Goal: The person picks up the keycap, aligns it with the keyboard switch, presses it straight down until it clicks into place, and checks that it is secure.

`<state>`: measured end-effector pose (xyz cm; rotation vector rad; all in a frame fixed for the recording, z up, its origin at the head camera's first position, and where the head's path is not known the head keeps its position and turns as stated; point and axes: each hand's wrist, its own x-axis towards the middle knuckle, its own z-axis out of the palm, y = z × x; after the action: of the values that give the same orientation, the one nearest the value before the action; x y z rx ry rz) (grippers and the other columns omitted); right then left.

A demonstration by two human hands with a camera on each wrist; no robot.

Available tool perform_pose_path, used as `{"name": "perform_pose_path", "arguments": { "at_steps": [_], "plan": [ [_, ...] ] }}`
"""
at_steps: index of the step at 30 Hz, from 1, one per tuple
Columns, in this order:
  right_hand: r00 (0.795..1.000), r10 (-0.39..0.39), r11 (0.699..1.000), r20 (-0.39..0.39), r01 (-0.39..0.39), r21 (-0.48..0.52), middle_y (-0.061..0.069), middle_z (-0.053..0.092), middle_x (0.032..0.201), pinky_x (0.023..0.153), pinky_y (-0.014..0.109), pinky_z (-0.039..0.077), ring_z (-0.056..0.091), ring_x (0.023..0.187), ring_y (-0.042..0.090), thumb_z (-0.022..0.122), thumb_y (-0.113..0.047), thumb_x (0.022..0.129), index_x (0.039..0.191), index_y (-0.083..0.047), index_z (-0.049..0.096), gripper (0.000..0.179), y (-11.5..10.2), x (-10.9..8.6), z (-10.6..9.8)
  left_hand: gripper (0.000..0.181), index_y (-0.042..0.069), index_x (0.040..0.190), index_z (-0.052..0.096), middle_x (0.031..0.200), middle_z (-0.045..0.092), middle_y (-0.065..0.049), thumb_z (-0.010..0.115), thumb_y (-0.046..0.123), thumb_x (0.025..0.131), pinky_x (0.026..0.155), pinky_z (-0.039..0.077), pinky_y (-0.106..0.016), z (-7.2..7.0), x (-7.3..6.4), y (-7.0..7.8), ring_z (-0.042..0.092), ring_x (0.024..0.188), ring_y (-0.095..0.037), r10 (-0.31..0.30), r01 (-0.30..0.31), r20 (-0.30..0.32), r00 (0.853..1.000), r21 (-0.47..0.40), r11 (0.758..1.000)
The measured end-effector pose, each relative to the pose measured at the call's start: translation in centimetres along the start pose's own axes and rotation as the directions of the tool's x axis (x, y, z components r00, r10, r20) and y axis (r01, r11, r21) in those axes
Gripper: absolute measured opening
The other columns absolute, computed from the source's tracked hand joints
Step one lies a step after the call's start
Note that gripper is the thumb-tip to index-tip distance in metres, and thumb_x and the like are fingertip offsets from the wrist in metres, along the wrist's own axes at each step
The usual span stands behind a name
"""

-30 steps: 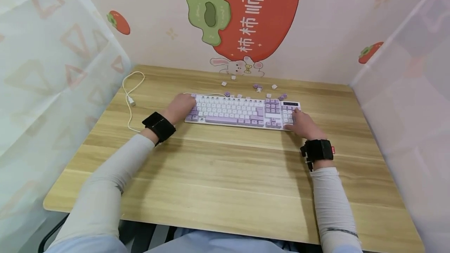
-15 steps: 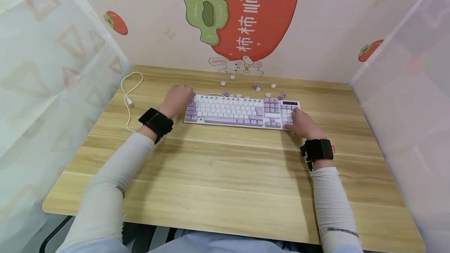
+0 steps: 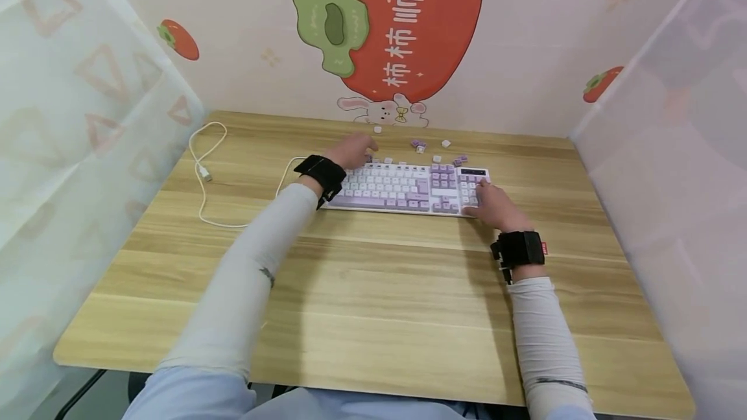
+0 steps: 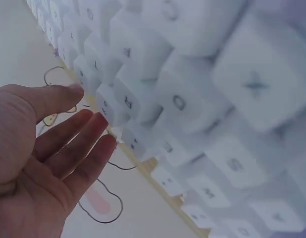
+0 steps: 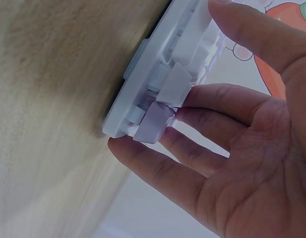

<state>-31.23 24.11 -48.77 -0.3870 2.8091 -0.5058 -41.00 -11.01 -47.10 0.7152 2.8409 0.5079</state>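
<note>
A white and lavender keyboard (image 3: 388, 188) lies across the table. My left hand (image 3: 353, 150) reaches over its back left part, fingers extended toward the loose keycaps (image 3: 418, 146) behind it. In the left wrist view the left hand (image 4: 59, 144) has slightly bent fingers near the letter keys (image 4: 178, 101); I see nothing held in it. At the number-pad end, my right hand (image 3: 496, 205) grips the keyboard, thumb at the front. The right wrist view shows the right hand's fingers (image 5: 192, 148) against the keyboard's end and a lavender key (image 5: 154, 122).
Several white and lavender keycaps lie scattered between the keyboard and the wall, one white keycap (image 3: 377, 129) farthest back. A white cable (image 3: 201, 203) with a USB plug (image 3: 204, 174) loops over the table's left side. Fabric curtains (image 3: 665, 148) hang at both sides.
My left hand has left the keyboard's left end, risen, and moved right over its back edge toward the keycaps. My right hand stays at the right end. The head view has shifted slightly.
</note>
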Motion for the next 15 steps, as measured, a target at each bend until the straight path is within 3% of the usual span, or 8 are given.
{"name": "perform_pose_path", "arguments": {
  "at_steps": [4, 9, 15],
  "plan": [
    [1.0, 0.001, 1.0, 0.001, -0.001, 0.0, 0.042, 0.027, 0.154, 0.1, 0.055, 0.045, 0.053, 0.118, 0.048, 0.069, -0.024, 0.097, 0.117, 0.016, 0.054, 0.047, -0.3, 0.1, 0.0, 0.027, -0.003, 0.122, 0.072, 0.128, 0.067, -0.018, 0.059, -0.003, 0.098, 0.108, 0.047, -0.045, 0.2, 0.7, -0.8, 0.059, 0.121, -0.032, -0.013, 0.013, 0.008, 1.0, -0.017, 1.0],
    [1.0, 0.005, 1.0, 0.003, -0.005, -0.004, 0.042, 0.03, 0.153, 0.095, 0.053, 0.046, 0.053, 0.108, 0.041, 0.069, -0.024, 0.097, 0.121, 0.017, 0.053, 0.051, -0.4, 0.0, 0.0, 0.025, -0.001, 0.117, 0.074, 0.12, 0.07, -0.017, 0.06, -0.004, 0.097, 0.104, 0.05, -0.044, 0.6, 1.0, -1.7, 0.061, 0.109, -0.028, -0.027, 0.027, 0.0, 1.0, -0.011, 1.0],
    [1.0, 0.013, 1.0, -0.002, -0.013, 0.006, 0.042, 0.031, 0.152, 0.098, 0.055, 0.046, 0.053, 0.114, 0.045, 0.069, -0.024, 0.097, 0.126, 0.019, 0.051, 0.055, 0.1, 0.0, 0.1, 0.022, 0.001, 0.112, 0.077, 0.111, 0.072, -0.014, 0.061, -0.001, 0.097, 0.097, 0.052, -0.04, 0.9, 1.5, -2.2, 0.06, 0.098, -0.026, 0.021, -0.021, -0.009, 1.0, 0.03, 0.999]
  ]
}}
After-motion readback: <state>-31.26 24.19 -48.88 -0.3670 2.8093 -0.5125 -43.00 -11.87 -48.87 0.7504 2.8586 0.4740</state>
